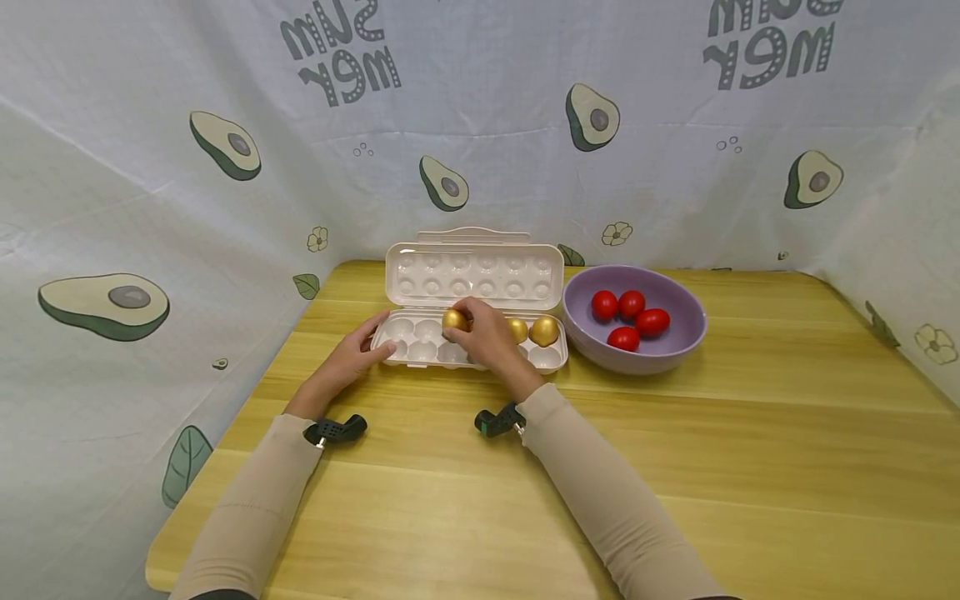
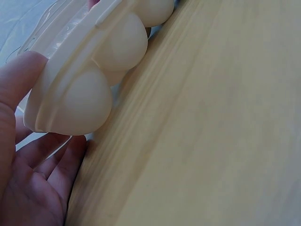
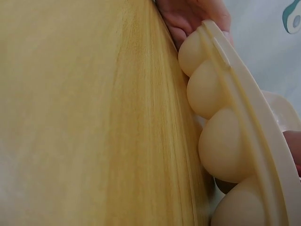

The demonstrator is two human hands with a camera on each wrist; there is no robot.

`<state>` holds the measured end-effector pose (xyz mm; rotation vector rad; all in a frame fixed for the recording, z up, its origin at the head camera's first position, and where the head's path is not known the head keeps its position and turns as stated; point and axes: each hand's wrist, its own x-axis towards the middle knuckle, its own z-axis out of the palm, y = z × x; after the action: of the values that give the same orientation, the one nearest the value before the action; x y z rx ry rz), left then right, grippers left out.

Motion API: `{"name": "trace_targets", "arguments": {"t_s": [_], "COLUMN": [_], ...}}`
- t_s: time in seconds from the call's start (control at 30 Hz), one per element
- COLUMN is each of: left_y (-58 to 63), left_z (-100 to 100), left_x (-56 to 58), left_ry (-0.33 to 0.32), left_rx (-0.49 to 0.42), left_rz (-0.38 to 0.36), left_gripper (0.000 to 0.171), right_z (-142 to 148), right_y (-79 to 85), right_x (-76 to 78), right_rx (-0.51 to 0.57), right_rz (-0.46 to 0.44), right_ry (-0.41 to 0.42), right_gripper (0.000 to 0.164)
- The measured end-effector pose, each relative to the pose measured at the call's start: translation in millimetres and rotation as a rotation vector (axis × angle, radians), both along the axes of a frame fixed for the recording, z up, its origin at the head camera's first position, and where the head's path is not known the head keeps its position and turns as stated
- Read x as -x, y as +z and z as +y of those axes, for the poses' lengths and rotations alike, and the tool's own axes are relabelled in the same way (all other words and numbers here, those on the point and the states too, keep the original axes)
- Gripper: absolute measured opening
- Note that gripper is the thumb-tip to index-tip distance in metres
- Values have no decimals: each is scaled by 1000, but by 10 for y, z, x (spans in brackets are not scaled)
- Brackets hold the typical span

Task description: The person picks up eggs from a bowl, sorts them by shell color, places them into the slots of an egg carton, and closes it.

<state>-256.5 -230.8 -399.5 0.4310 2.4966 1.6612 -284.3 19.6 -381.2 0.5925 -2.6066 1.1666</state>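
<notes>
A cream plastic egg carton (image 1: 422, 342) lies with its lid (image 1: 475, 275) raised at the back of the table. My left hand (image 1: 347, 360) grips its left end, the thumb over the rim and the fingers around the side, as the left wrist view shows. My right hand (image 1: 489, 335) reaches over the carton's middle and pinches a golden egg (image 1: 452, 321) at the back row. Two further golden eggs, one beside my hand (image 1: 517, 330) and one at the right end (image 1: 544, 331), sit in that row. My right hand hides some cups.
A purple bowl (image 1: 637, 363) stands right beside the carton's right end, with several red egg-shaped things (image 1: 652, 322) in it. A printed cloth (image 1: 510, 167) hangs behind the wooden table (image 1: 420, 500).
</notes>
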Motion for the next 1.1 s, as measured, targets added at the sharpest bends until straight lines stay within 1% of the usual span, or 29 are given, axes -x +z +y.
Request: {"name": "trace_targets", "arguments": {"t_s": [0.13,0.23,0.27,0.33,0.5,0.67,0.73,0.9,0.97,1.1], "left_y": [112,138,132,83,-63,-94,-68,116,165,165], "left_z": [41,51,50,32,-21,-30,-26,45,69,68], "left_x": [-83,-104,-98,-61,41,49,31,-98,-134,-131], "left_ry": [-12,-14,-14,-14,-7,-2,-8,-22,-21,-18], "left_rx": [-8,-5,-10,-12,7,10,2,10,19,12], "left_rz": [-9,-7,-9,-3,23,27,19,11,15,14], "left_gripper": [66,66,66,66,68,67,67,65,65,65], "right_z": [-2,-3,-4,-5,-11,-14,-14,-15,-15,-22], "right_y": [-16,-28,-30,-34,-39,-32,-29,-28,-28,-22], "right_x": [12,24,27,33,40,34,32,31,33,31], "right_rx": [-22,-39,-41,-44,-31,-22,-21,-14,-11,-6], "right_rz": [4,23,28,36,28,9,5,20,31,42], "right_ry": [-8,0,6,10,2,-1,0,-2,-4,-6], "right_gripper": [35,37,38,37,29,25,26,26,26,26]}}
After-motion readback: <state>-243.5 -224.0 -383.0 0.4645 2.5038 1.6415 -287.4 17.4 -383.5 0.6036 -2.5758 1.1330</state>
